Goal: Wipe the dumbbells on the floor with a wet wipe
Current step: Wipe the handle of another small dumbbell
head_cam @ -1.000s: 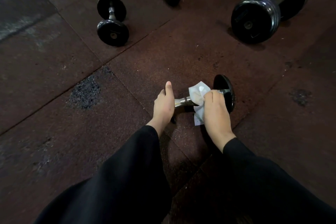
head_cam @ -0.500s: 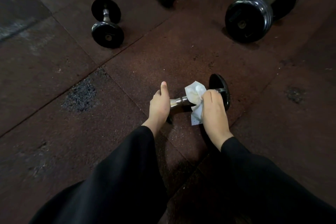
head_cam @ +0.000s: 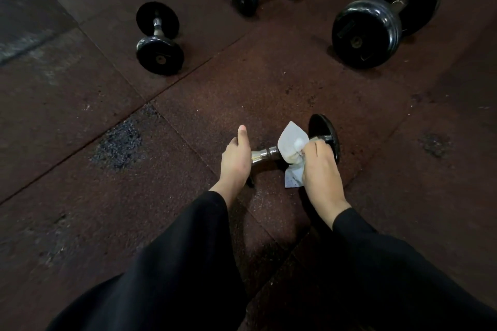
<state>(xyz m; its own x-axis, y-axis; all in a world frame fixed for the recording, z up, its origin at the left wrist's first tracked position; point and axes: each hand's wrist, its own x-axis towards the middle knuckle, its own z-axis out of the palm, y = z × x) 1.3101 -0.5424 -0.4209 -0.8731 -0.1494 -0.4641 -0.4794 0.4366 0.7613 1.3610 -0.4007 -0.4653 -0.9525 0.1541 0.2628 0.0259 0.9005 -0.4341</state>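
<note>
1. Since the earlier frame, right hand [head_cam: 320,169] slides the crumpled white wet wipe [head_cam: 291,154] rightward along the chrome handle.
2. Left hand [head_cam: 235,160] grips the small black-plated dumbbell [head_cam: 324,131]'s near plate, at 6 o'clock on the brown rubber floor [head_cam: 242,94].
3. Right fingers pinch the wipe.

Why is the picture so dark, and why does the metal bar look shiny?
Head view: the light is dim, so the black sleeves and dark floor blur together; the chrome handle of the small dumbbell catches a bright glint; the white wipe looks brightest; the wide lens bends the far dumbbells near the edges.
</note>
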